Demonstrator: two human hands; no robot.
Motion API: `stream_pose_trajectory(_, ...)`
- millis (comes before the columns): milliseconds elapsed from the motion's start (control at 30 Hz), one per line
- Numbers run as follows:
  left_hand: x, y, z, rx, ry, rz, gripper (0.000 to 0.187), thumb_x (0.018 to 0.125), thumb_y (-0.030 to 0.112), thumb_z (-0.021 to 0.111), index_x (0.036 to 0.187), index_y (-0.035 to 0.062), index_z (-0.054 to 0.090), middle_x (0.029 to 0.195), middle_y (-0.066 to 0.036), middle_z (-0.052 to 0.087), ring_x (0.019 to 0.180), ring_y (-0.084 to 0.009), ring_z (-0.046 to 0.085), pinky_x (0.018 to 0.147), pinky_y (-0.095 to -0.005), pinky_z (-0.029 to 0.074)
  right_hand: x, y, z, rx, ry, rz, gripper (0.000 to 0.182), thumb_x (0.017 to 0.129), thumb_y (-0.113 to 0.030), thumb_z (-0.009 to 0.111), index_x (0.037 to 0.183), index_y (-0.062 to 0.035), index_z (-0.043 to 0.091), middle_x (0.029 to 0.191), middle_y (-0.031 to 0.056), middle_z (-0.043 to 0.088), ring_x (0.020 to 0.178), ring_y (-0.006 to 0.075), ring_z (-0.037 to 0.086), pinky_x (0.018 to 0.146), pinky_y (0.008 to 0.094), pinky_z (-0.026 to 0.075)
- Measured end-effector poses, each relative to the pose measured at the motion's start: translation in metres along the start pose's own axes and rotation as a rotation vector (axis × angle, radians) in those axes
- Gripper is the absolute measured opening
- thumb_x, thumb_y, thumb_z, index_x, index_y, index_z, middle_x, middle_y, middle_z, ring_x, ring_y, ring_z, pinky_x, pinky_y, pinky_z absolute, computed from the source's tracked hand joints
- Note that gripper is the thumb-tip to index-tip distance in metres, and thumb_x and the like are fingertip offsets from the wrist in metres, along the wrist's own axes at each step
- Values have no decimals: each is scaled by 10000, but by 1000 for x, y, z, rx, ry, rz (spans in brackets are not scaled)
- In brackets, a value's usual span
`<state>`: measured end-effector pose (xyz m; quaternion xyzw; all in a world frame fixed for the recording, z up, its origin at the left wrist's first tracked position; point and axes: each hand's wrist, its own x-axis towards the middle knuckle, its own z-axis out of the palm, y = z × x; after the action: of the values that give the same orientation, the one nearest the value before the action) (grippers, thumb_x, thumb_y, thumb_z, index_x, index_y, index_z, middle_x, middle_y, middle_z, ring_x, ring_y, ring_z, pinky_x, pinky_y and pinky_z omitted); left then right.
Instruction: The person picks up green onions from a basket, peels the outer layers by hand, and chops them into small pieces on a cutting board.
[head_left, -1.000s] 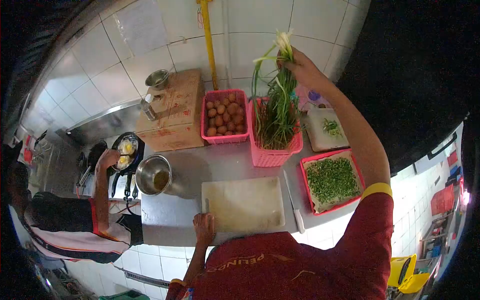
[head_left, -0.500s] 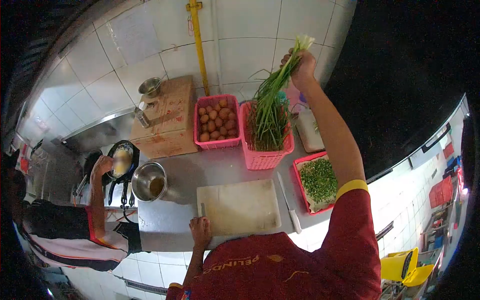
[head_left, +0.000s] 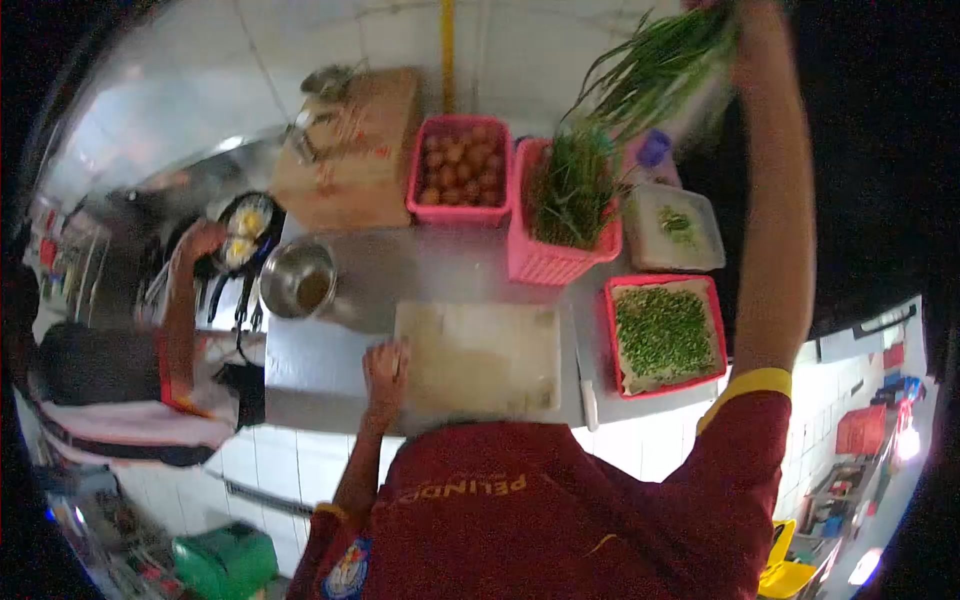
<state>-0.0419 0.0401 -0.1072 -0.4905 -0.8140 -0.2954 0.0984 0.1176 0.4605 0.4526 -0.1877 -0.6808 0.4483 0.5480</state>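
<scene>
Raised at the top right edge, my right hand (head_left: 748,22) is partly out of view and closed on a bunch of green onions (head_left: 665,65), whose long leaves hang down to the left. Below it, a pink basket (head_left: 545,262) holds more green onions (head_left: 578,195). My left hand (head_left: 384,372) is closed at the left edge of a white cutting board (head_left: 480,355), its fingers blurred. A knife (head_left: 587,395) lies just right of the board. Beside that, a red tray (head_left: 722,345) lined with paper holds chopped green onion (head_left: 662,330).
A pink basket of eggs (head_left: 462,170), a cardboard box (head_left: 350,150) and a steel bowl (head_left: 298,280) stand on the counter. A clear container (head_left: 690,258) sits behind the tray. At left, another person's hand (head_left: 205,240) is by a pan of eggs (head_left: 247,225).
My right hand has lifted the green onions further up and to the right, away from the basket. The view has shifted, and my left hand stays at the board's left edge.
</scene>
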Motion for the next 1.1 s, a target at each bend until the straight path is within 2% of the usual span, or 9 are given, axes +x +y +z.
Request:
stream_pose_trajectory(233,121,66,-136,-708,175,-231,254,967,231,493,1070,27,604,1047,-113,633,1011,-233,578,901,-352,417,-128,-46,63,912,-628,-68,227,983,-337,538,1029,-118,574,683,-23,518,635,135,547,685,350,526)
stream_pose_trajectory(367,128,79,-208,-600,515,-360,390,982,323,412,1046,6,630,1004,-86,641,971,-200,570,908,-320,402,-234,28,103,1301,-352,239,297,990,-389,471,919,-102,495,739,30,499,733,191,517,724,360,451)
stream_pose_trajectory(433,118,58,-234,-570,486,-346,366,969,302,429,959,-9,623,918,-88,624,889,-194,557,871,-321,407,-298,99,107,1296,-191,332,355,989,-464,444,1050,-115,474,865,26,506,890,197,526,849,373,445)
stream_pose_trajectory(500,92,34,-237,-482,553,-411,336,974,267,432,940,-9,621,904,-84,620,865,-195,549,835,-320,418,-370,156,94,926,48,872,448,963,-486,506,1170,-89,499,979,54,556,973,180,522,978,363,391)
stream_pose_trajectory(633,46,33,-220,-379,416,-554,244,962,205,488,931,4,623,890,-87,617,845,-192,551,817,-334,437,-562,318,-26,165,200,1178,352,930,-343,612,1099,-41,547,977,51,557,878,157,519,768,293,424)
stream_pose_trajectory(700,21,30,-196,-299,248,-552,191,951,172,522,939,12,627,898,-93,623,845,-192,564,818,-341,447,-531,256,-33,-345,222,802,250,937,-221,624,1057,-18,543,901,58,563,822,163,536,728,326,459)
stream_pose_trajectory(800,18,69,-136,-420,23,-422,154,906,164,610,978,31,639,909,-120,640,894,-242,607,844,-362,459,-510,249,-63,-482,6,619,136,903,-147,614,919,-13,605,865,109,590,839,199,576,774,322,468)
stream_pose_trajectory(933,38,116,-42,-313,-260,199,283,828,182,681,1085,74,627,1072,-120,601,1034,-301,566,913,-456,431,-465,256,-35,-487,-318,644,138,895,-135,609,979,-27,619,922,154,614,915,267,615,799,344,480)
stream_pose_trajectory(1100,54,129,11,-7,-561,328,341,885,257,591,1171,71,589,1160,-112,545,1117,-271,500,966,-438,377,-453,272,-16,-743,-815,479,199,870,-48,564,1062,-21,610,999,171,597,999,324,592,846,410,501)
